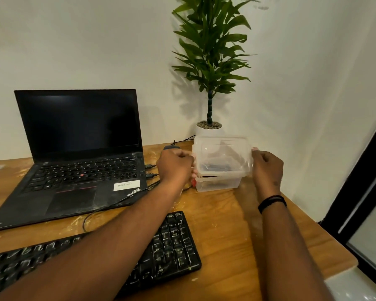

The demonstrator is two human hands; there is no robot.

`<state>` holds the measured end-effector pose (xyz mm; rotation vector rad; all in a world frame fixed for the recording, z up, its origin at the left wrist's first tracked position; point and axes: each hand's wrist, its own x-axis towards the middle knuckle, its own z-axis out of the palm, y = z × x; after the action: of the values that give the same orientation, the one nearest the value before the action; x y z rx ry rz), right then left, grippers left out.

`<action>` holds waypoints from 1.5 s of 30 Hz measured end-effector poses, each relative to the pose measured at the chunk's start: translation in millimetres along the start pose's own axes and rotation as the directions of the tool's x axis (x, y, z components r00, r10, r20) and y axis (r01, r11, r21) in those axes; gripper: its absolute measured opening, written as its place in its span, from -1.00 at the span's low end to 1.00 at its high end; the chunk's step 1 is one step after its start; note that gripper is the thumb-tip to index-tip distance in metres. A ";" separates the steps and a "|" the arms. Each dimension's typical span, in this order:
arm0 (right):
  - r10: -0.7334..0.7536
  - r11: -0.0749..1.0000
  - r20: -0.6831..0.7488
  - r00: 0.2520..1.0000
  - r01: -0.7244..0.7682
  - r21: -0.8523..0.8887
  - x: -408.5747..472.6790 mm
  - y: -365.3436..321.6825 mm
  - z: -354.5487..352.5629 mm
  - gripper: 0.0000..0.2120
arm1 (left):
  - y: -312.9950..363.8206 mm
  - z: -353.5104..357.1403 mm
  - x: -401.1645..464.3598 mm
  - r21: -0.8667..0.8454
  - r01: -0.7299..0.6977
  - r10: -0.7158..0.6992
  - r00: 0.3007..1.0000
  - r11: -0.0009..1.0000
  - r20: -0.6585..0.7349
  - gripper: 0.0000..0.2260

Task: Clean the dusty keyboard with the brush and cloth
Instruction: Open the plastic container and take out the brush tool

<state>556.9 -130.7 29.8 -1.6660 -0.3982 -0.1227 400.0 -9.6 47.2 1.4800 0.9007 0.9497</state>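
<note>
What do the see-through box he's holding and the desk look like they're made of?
The box and its lid look like clear, slightly cloudy plastic: dark contents show through. The desk seems to be varnished wood, with visible grain and a sheen, though a wood-look laminate is possible.

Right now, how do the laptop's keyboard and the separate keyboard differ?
The separate keyboard lies nearest the person, partly under the left forearm; the laptop keyboard sits farther back, uncovered. The separate keyboard's keys show pale dusty streaks; the laptop keyboard looks cleaner and has a red pointing nub. Both are black.
</note>
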 end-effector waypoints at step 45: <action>-0.170 0.928 0.273 0.947 0.248 -0.280 -10.2 -18.2 7.5 -0.81 | -21.8 17.1 16.2 0.564 -0.486 0.343 0.873 0.668 0.346 -0.77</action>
<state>540.3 -123.7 42.7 -1.9541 -0.7797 -0.1461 421.2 1.0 25.7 2.4191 0.7664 0.8088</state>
